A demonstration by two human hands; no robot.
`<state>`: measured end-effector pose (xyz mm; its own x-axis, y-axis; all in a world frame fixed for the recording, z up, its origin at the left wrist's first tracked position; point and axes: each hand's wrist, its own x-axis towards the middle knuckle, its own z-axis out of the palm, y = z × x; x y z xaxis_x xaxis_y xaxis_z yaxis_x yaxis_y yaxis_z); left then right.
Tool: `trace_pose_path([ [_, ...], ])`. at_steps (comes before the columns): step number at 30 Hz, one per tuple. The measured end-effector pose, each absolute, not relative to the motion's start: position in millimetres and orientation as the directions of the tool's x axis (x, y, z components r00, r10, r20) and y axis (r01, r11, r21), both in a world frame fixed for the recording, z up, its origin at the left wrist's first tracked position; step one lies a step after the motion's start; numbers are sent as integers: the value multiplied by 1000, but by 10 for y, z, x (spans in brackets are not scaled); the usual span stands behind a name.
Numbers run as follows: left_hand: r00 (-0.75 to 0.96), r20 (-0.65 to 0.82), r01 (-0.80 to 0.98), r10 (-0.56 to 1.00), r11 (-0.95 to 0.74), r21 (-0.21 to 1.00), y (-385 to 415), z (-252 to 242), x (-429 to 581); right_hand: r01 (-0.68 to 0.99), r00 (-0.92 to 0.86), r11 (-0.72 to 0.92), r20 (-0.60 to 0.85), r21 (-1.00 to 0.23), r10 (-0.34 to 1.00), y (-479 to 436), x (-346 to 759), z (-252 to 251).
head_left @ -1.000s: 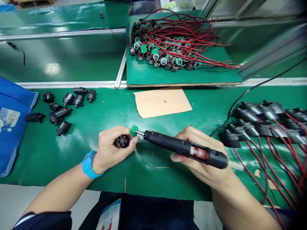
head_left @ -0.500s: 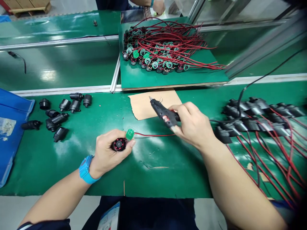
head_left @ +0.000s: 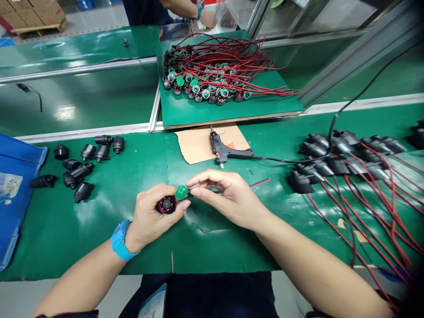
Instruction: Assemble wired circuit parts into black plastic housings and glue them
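Observation:
My left hand [head_left: 155, 214] is closed around a small round motor [head_left: 166, 204] with red windings showing at its open end. A round green circuit board [head_left: 181, 192] stands at the motor's edge, beside my left thumb and index finger. My right hand [head_left: 228, 194] has its thumb and index finger closed at the wires right of the board. A red wire [head_left: 260, 182] comes out beyond that hand. Behind it a black hot glue gun [head_left: 218, 148] lies on a piece of brown cardboard [head_left: 190, 145], in neither hand.
Several black plastic housings [head_left: 86, 152] lie at left beside a blue bin [head_left: 20, 190]. Ahead, a raised green board [head_left: 198, 115] carries many wired motors [head_left: 212, 84]. Black housings with red wires [head_left: 331, 165] lie at right, under the glue gun's cord [head_left: 334, 115]. Another person's hand [head_left: 208, 20] shows behind.
My right hand has put the glue gun down on the cardboard and moved left to the wires at the circuit board. My left hand still holds the motor.

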<state>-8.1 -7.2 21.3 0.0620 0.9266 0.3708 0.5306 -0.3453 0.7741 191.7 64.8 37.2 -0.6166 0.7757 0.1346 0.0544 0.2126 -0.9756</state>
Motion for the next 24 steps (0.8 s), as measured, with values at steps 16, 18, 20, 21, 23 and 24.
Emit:
trace_pose_path([
  [16, 300, 89, 461, 950, -226, 858, -61, 257, -63, 344, -456, 836, 702, -428, 547, 458, 1923, 235],
  [18, 285, 126, 439, 950, -246, 864, -53, 262, -63, 331, -502, 869, 711, -368, 492, 427, 1934, 209],
  [20, 266, 158, 439, 951, -266, 859, -48, 260, -66, 325, -545, 888, 702, -326, 457, 394, 1950, 198],
  [21, 257, 169, 446, 951, -272, 853, -47, 255, -68, 325, -564, 893, 695, -310, 447, 380, 1958, 199],
  [23, 245, 172, 468, 954, -271, 841, -50, 242, -74, 338, -593, 896, 675, -288, 440, 358, 1966, 211],
  [24, 241, 168, 480, 956, -268, 836, -54, 233, -76, 344, -601, 897, 669, -279, 438, 351, 1965, 222],
])
